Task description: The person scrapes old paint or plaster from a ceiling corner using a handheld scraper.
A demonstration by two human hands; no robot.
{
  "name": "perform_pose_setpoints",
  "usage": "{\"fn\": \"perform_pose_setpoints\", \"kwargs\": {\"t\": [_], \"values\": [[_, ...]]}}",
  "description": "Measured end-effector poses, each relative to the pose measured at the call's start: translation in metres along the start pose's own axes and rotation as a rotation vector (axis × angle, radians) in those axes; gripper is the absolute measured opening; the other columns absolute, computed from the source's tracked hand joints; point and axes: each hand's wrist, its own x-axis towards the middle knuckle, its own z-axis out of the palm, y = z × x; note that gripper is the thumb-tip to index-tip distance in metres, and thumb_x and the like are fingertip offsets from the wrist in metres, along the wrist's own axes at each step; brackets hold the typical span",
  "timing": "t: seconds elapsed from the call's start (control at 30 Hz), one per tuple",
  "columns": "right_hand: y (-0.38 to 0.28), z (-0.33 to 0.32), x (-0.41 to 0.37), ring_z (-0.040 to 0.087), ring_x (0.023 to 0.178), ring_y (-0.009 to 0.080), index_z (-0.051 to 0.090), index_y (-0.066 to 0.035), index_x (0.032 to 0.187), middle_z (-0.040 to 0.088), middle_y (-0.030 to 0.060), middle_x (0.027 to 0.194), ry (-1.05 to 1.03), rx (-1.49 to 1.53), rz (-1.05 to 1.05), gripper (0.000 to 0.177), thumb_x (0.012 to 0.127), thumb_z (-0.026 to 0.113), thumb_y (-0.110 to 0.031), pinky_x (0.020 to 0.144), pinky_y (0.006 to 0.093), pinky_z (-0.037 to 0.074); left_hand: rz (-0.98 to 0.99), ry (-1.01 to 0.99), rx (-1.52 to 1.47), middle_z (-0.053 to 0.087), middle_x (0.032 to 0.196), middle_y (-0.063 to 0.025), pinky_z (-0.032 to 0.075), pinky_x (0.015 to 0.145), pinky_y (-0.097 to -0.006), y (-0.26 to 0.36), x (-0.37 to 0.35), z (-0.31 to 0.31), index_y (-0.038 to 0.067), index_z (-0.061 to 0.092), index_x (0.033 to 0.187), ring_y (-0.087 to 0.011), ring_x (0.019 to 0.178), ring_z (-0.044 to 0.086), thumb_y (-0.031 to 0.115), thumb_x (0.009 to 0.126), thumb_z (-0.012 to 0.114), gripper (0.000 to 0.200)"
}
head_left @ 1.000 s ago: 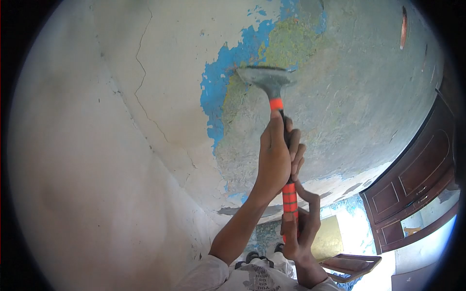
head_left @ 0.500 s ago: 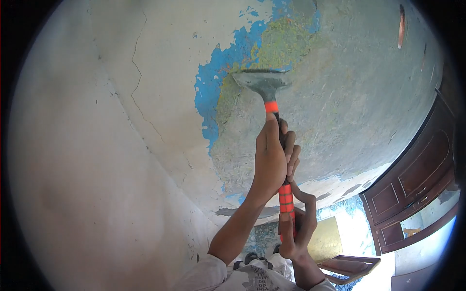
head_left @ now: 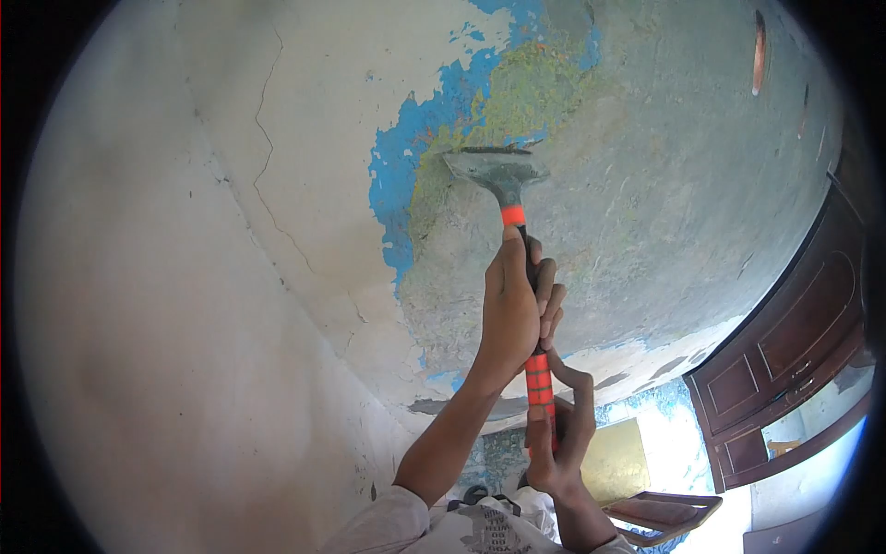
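Observation:
A long-handled scraper (head_left: 503, 173) with a wide grey blade and a red-and-black handle points up at the wall. Its blade edge lies at the lower border of a yellow-green patch (head_left: 535, 92), with peeling blue paint (head_left: 392, 175) to the left. My left hand (head_left: 512, 300) is wrapped round the upper, black part of the handle, thumb along it. Lower down, my right hand (head_left: 561, 443) grips the red end of the handle. Bare grey plaster (head_left: 628, 231) spreads below and right of the blade.
Cream-painted wall (head_left: 323, 111) with a thin crack continues on the left, meeting another wall at a corner. Dark wooden cabinet doors (head_left: 784, 342) stand at the right. Below are a chair (head_left: 664, 512) and a yellowish panel (head_left: 618, 459).
The scraper blade has shifted slightly down the wall, showing a little more of the yellow-green patch above it. Both hands keep their grip on the handle.

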Motion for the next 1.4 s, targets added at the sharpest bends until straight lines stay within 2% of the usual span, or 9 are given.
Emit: {"fn": "perform_pose_setpoints", "kwargs": {"t": [0.23, 0.37, 0.5, 0.7, 0.8, 0.83, 0.87, 1.2, 1.4], "values": [[0.016, -0.005, -0.003, 0.056, 0.056, 0.0095, 0.034, 0.016, 0.137, 0.064, 0.0336, 0.118, -0.002, 0.037, -0.019, 0.049, 0.099, 0.051, -0.011, 0.048, 0.0267, 0.039, 0.015, 0.020, 0.008, 0.033, 0.055, 0.0049, 0.027, 0.028, -0.0213, -0.010, -0.001, -0.002, 0.012, 0.040, 0.093, -0.0050, 0.035, 0.029, 0.057, 0.108, 0.031, 0.048], [0.028, -0.014, -0.003, 0.060, 0.063, 0.0142, 0.046, 0.015, 0.134, 0.069, 0.0305, 0.110, -0.035, -0.258, -0.182, 0.044, 0.098, 0.055, -0.009, 0.057, 0.0284, 0.048, 0.033, -0.031, -0.023, 0.038, 0.060, 0.0036, 0.026, 0.028, -0.0215, -0.015, -0.005, -0.008, 0.011, 0.041, 0.095, -0.0053, 0.036, 0.028, 0.058, 0.108, 0.031, 0.050], [0.035, -0.030, -0.007, 0.063, 0.068, 0.0264, 0.057, 0.008, 0.130, 0.067, 0.0207, 0.092, -0.061, -0.467, -0.233, 0.048, 0.084, 0.068, 0.000, 0.063, 0.0344, 0.050, 0.054, 0.060, -0.114, 0.037, 0.063, 0.0041, 0.027, 0.029, -0.0207, -0.010, -0.017, 0.005, 0.011, 0.043, 0.099, -0.0056, 0.037, 0.030, 0.058, 0.108, 0.028, 0.050], [0.040, -0.040, -0.003, 0.061, 0.073, 0.0267, 0.060, 0.006, 0.129, 0.064, 0.0169, 0.091, -0.073, -0.380, -0.367, 0.046, 0.084, 0.068, 0.000, 0.062, 0.0336, 0.048, 0.204, -0.031, -0.374, 0.033, 0.060, 0.0055, 0.028, 0.030, -0.0198, -0.019, -0.017, 0.002, 0.014, 0.045, 0.104, -0.0051, 0.039, 0.030, 0.057, 0.109, 0.030, 0.046], [0.031, -0.042, 0.007, 0.059, 0.073, 0.0255, 0.057, 0.008, 0.134, 0.063, 0.0181, 0.092, -0.168, -0.124, -0.118, 0.048, 0.088, 0.067, -0.004, 0.066, 0.0344, 0.048, 0.275, -0.083, -0.469, 0.030, 0.056, 0.0053, 0.028, 0.030, -0.0196, -0.018, -0.009, -0.009, 0.014, 0.046, 0.104, -0.0044, 0.040, 0.029, 0.054, 0.109, 0.033, 0.042], [0.031, -0.045, 0.010, 0.058, 0.073, 0.0255, 0.056, 0.009, 0.135, 0.063, 0.0184, 0.092, -0.204, -0.051, -0.012, 0.049, 0.089, 0.066, -0.005, 0.066, 0.0346, 0.048, 0.301, -0.060, -0.426, 0.031, 0.057, 0.0051, 0.028, 0.030, -0.0196, -0.018, -0.005, -0.012, 0.013, 0.046, 0.105, -0.0044, 0.040, 0.029, 0.053, 0.109, 0.033, 0.042], [0.033, -0.048, 0.017, 0.055, 0.070, 0.0250, 0.053, 0.009, 0.139, 0.061, 0.0177, 0.089, -0.233, -0.140, -0.149, 0.053, 0.088, 0.065, -0.001, 0.063, 0.0332, 0.047, 0.325, -0.037, -0.383, 0.031, 0.057, 0.0049, 0.028, 0.030, -0.0196, -0.020, 0.000, -0.015, 0.013, 0.046, 0.105, -0.0044, 0.041, 0.030, 0.053, 0.109, 0.033, 0.042], [0.052, -0.045, 0.031, 0.062, 0.069, 0.0246, 0.051, -0.001, 0.147, 0.059, 0.0163, 0.092, -0.219, -0.215, -0.333, 0.060, 0.089, 0.065, 0.005, 0.059, 0.0346, 0.051, 0.348, 0.315, 0.067, 0.037, 0.068, 0.0036, 0.030, 0.036, -0.0219, -0.027, -0.007, 0.005, 0.006, 0.046, 0.120, -0.0051, 0.043, 0.031, 0.050, 0.110, 0.037, 0.047], [0.044, -0.053, 0.036, 0.064, 0.069, 0.0241, 0.051, 0.002, 0.146, 0.070, 0.0217, 0.109, -0.299, 0.078, -0.098, 0.052, 0.094, 0.057, 0.001, 0.065, 0.0324, 0.052, 0.369, 0.311, 0.084, 0.036, 0.067, 0.0041, 0.029, 0.038, -0.0223, -0.028, -0.005, 0.004, 0.003, 0.045, 0.123, -0.0052, 0.044, 0.031, 0.051, 0.110, 0.037, 0.050]]}}
